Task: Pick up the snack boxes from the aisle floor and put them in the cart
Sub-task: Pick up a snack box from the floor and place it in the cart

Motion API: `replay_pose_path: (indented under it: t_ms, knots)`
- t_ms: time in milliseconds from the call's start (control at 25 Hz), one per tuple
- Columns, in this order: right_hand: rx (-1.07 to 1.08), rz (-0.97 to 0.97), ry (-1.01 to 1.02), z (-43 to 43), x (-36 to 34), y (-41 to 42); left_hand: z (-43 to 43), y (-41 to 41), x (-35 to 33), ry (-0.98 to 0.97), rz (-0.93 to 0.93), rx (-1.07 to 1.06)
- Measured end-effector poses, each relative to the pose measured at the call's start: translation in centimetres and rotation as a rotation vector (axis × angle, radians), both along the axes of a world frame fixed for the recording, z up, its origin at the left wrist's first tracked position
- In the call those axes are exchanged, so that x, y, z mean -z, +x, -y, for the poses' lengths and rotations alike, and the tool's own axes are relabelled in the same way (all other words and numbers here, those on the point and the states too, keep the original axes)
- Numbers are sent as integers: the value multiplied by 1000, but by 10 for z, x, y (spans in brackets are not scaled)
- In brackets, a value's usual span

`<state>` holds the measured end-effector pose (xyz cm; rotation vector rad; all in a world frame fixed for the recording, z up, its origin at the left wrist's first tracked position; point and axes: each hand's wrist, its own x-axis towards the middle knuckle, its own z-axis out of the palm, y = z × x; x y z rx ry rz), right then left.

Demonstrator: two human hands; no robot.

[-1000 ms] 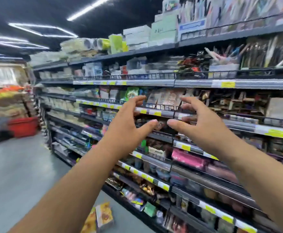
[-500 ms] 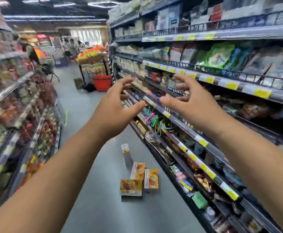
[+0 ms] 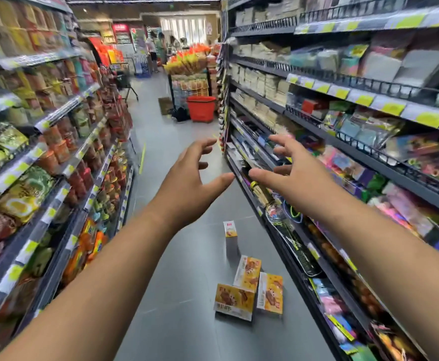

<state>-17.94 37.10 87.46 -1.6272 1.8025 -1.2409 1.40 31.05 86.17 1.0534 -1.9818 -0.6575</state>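
stocked shelves (image 3: 317, 105), red basket (image 3: 201, 108), display stand (image 3: 188, 74)

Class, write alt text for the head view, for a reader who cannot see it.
The left hand and right hand, both empty and spread, reach forward in a shop aisle. Four snack boxes sit on the floor by the right shelves.

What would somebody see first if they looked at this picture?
Two bare arms reach out in the middle, the left hand and right hand open with fingers spread, holding nothing. Below them, four snack boxes sit on the grey aisle floor beside the shelves on the right: three in a cluster and one upright box just beyond. Far down the aisle, a bright red basket stands out.
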Motion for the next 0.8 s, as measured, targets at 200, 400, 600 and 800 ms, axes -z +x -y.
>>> replay_pose_path:
  t_ms: [200,400,600,800]
  knots:
    - [90,66,-8,138,9,22,150,17,3,46,59,80]
    - [185,96,14,227,32,25,260,18,17,50,116,159]
    - [245,87,93,308,75,-10,353,-31,56,127,151,222]
    - [261,133,171,408,123,-68,448,-95,105,184,216,203]
